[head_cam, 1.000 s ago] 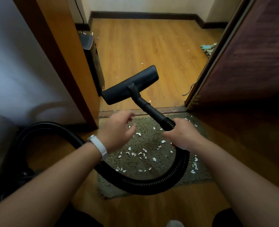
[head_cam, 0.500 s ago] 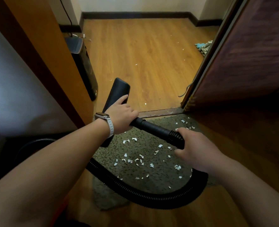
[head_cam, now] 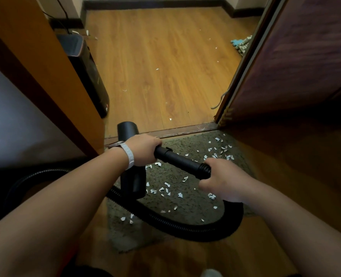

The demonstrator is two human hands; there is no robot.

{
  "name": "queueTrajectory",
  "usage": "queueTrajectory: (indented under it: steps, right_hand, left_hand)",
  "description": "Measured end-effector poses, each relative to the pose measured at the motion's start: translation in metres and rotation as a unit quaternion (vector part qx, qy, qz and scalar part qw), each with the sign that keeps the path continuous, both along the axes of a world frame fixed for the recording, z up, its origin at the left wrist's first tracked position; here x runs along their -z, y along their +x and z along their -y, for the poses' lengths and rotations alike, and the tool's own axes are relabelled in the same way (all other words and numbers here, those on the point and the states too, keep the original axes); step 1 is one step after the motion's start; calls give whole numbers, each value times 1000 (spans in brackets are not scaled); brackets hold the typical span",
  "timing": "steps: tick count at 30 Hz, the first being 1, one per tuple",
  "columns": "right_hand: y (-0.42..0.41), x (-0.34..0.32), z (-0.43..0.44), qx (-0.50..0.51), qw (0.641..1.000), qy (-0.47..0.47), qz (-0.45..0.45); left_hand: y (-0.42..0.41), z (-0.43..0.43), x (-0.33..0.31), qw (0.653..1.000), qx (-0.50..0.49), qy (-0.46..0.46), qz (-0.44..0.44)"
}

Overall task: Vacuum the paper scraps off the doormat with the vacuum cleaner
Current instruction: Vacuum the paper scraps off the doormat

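The left hand (head_cam: 143,150) is closed around the upper end of the black vacuum tube (head_cam: 177,160), with the fingers curled over it, and there is a white wristband (head_cam: 129,156) on the wrist. The right hand (head_cam: 223,180) grips the ribbed end where the hose (head_cam: 185,228) joins the tube; its fingers are wrapped around it and the thumb lies below. The tube goes from 10 o'clock to 4 o'clock between the two hands.

The floor nozzle (head_cam: 133,184) is under the left hand. It is long and black, it points from 12 to 6 o'clock, and it is over the left edge of the doormat (head_cam: 193,198). I cannot tell if it touches the mat. From the right hand the hose makes a loop towards 5 o'clock, crosses the near edge of the mat and goes away to 9 o'clock into the dark.

The paper scraps (head_cam: 179,195) lie on the doormat, mostly in its middle between the hands, and one more group is in the corner at 1 o'clock, just beside the door (head_cam: 295,56). At 12 o'clock, behind the threshold strip (head_cam: 165,133), a few scraps are on the wooden floor (head_cam: 161,66). A black box (head_cam: 85,70) stands at 10 o'clock.
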State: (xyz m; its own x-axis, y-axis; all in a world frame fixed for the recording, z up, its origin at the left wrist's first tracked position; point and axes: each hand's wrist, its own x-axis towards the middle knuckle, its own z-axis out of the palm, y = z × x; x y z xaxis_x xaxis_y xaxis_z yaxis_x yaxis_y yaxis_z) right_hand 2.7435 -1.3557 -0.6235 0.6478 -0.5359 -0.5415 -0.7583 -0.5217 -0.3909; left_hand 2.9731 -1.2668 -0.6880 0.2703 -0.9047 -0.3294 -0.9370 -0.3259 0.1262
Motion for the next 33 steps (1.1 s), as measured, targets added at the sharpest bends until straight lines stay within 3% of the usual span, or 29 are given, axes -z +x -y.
queueTrajectory:
  steps: [10, 16, 22, 33]
  right_hand:
    - [15, 22, -17, -56, 995, -84, 17]
    - [43, 19, -33, -68, 991, -108, 34]
    - [77, 9, -52, -119, 981, -145, 48]
    - [117, 20, -120, -266, 946, -171, 67]
  left_hand:
    - [6, -17, -1, 997, -2, -36, 75]
    - [5, -59, -2, 989, 5, -124, 79]
    - [14, -176, -16, 954, -169, -247, -13]
    - [-10, -403, 15, 917, -380, -121, -26]
